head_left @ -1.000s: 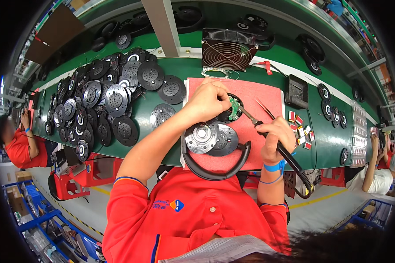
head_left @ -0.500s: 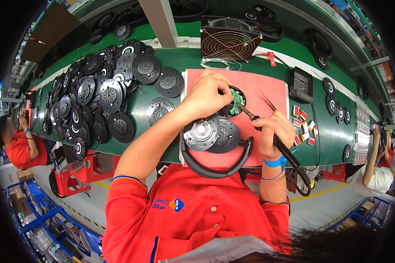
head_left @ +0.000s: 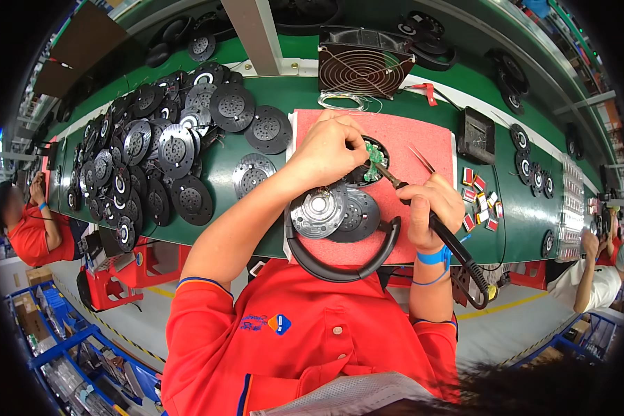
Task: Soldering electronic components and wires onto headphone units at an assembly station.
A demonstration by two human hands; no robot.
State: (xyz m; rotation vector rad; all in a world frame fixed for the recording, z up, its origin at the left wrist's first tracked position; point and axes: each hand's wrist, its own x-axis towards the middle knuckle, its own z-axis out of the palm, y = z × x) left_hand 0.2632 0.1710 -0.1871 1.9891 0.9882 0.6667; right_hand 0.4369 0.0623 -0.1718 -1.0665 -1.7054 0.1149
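Note:
My right hand [head_left: 435,208] grips a soldering iron [head_left: 447,232], its tip against a small green circuit board [head_left: 374,154]. The board sits in the black ear cup [head_left: 376,176] of a headphone. My left hand [head_left: 331,151] is closed in a pinch beside that cup; what its fingertips hold is too small to make out. Below lie a silvery speaker plate [head_left: 317,211], a dark round speaker plate [head_left: 359,220] and the curved black headband [head_left: 340,272]. Tweezers [head_left: 421,159] show just beyond my right hand; I cannot tell whether it holds them too.
A pink mat [head_left: 423,139] covers the bench under the work. Many round speaker plates [head_left: 177,149] are heaped at left. A fan [head_left: 365,69] and a coil of thin wire [head_left: 342,101] stand behind. Small batteries [head_left: 482,201] and a black tray [head_left: 477,135] lie at right. Other people sit on both sides.
The soldering iron's handle and cable have shifted slightly in my right hand. My left hand stays almost still. The person at far right has moved an arm.

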